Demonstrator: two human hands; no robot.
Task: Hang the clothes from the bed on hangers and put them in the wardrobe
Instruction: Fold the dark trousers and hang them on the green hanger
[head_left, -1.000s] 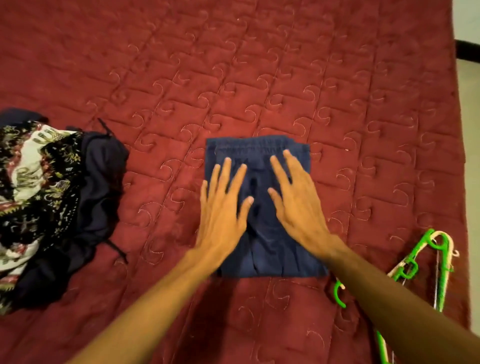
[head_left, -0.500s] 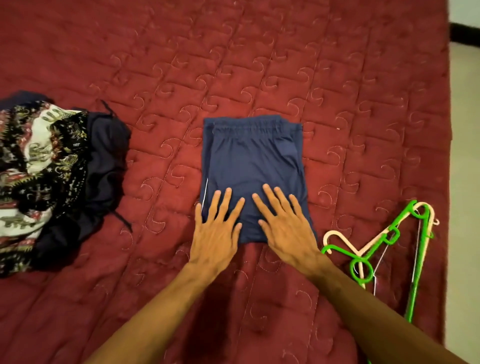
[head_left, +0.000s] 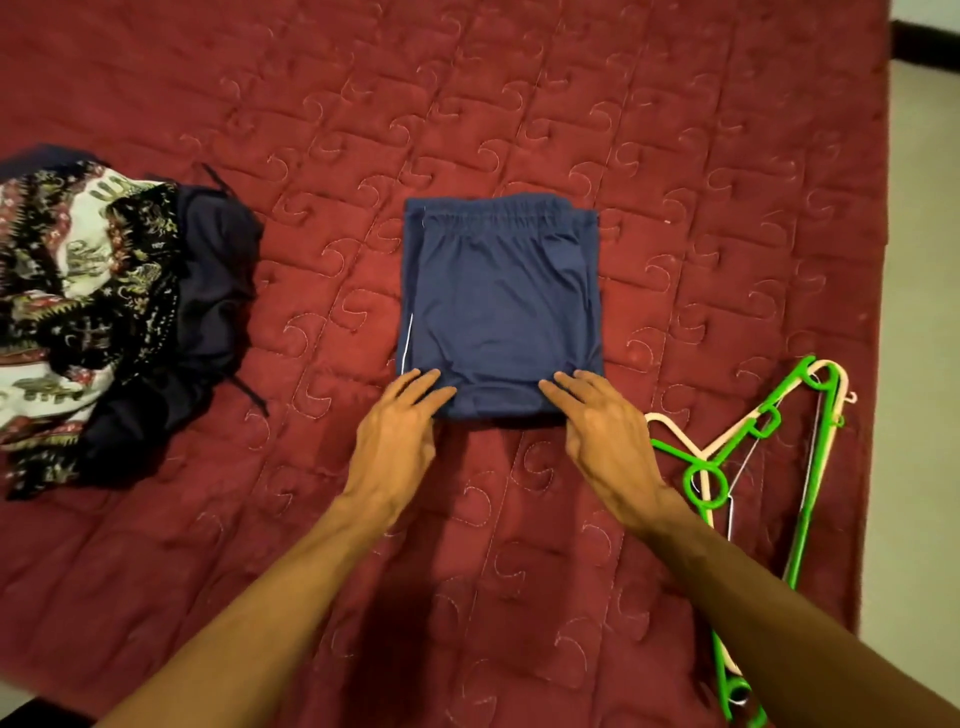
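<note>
**One head-worn view, steeply down onto the bed**

A single wide-angle camera sits on the person's head, facing forward and sharply down. It is the only view. It is close to the red quilted bed (head_left: 519, 104), which fills nearly the whole frame. The left hand (head_left: 395, 441) and right hand (head_left: 608, 441) reach in from the lower edge to mid-frame. A strip of floor (head_left: 924, 364) runs down the right edge.

Bare forearms, left hand (head_left: 397, 441) and right hand (head_left: 605, 436) veined, unadorned

Folded navy shorts (head_left: 498, 306) flat on red bed (head_left: 519, 104), clothes pile (head_left: 104, 312) left, green and cream hangers (head_left: 748, 447) right.
</note>
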